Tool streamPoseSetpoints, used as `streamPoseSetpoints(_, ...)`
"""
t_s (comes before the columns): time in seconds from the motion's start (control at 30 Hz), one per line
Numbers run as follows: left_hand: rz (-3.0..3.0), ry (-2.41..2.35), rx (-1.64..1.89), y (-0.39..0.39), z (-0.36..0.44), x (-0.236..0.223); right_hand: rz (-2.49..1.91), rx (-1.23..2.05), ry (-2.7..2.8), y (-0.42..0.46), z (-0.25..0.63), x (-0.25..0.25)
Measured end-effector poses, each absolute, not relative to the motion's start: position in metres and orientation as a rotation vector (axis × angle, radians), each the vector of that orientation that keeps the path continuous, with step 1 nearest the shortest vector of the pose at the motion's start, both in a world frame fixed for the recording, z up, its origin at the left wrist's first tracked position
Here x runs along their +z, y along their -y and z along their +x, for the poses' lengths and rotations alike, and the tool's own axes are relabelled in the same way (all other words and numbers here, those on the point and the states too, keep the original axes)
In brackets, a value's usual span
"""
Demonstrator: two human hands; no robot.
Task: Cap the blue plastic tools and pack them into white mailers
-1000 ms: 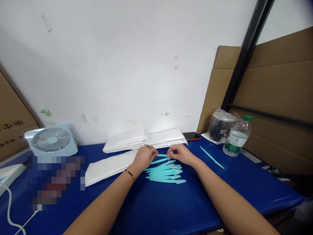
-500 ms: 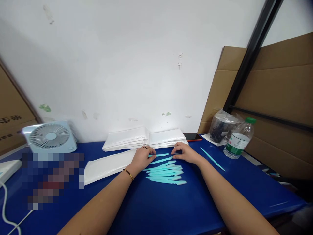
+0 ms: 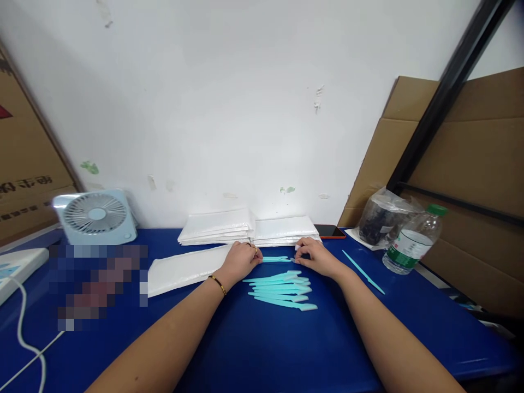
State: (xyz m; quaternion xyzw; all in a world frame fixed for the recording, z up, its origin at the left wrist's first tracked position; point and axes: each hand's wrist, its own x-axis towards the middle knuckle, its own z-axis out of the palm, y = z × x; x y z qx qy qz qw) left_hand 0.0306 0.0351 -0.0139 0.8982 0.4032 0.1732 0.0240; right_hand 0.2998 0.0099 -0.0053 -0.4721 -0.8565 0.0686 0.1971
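Between my hands, two turquoise eyebrow razors (image 3: 274, 260) lie close together, nearly level from left to right. My left hand (image 3: 240, 261), with a ring and a beaded bracelet, is closed in a pinch on their handle ends. The fingers of my right hand (image 3: 317, 258) pinch at the blade ends, where a small pale bit shows. Just below, several more turquoise razors (image 3: 282, 289) are spread in a loose row with blades to the right. One separate turquoise razor (image 3: 363, 272) lies slanted right of my right hand.
White padded mailers (image 3: 216, 226) are stacked along the wall, and a single mailer (image 3: 184, 270) lies beside my left wrist. A phone (image 3: 331, 232), a bagged dark item (image 3: 374, 221) and a water bottle (image 3: 413, 240) stand rightward. A small fan (image 3: 98, 215) is at left.
One razor has moved up from the row to lie against the topmost one. My right hand opened, then closed again at the blade ends. The view has shifted slightly.
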Motion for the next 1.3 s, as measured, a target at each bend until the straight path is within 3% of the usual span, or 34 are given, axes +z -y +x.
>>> streamPoseSetpoints(0.27, 2.653, -1.254, 0.747, -0.027, 0.032, -0.011, -1.314, 0.32, 2.393, 0.003, 0.296, 0.003)
streamPoseSetpoints(0.47, 2.71, -1.004, 0.602, -0.016, 0.04, -0.008, -1.348, 0.389, 2.398, 0.006, 0.285, -0.003)
streamPoseSetpoints(0.67, 2.736, -1.071, 0.483, -0.019, 0.042, -0.009, -1.329, 0.343, 2.369, 0.005, 0.284, -0.003)
streamPoseSetpoints(1.3, 2.642, -1.281, 0.617, -0.032, 0.031, -0.006, -1.493, 0.252, 2.207, 0.0, 0.301, 0.003)
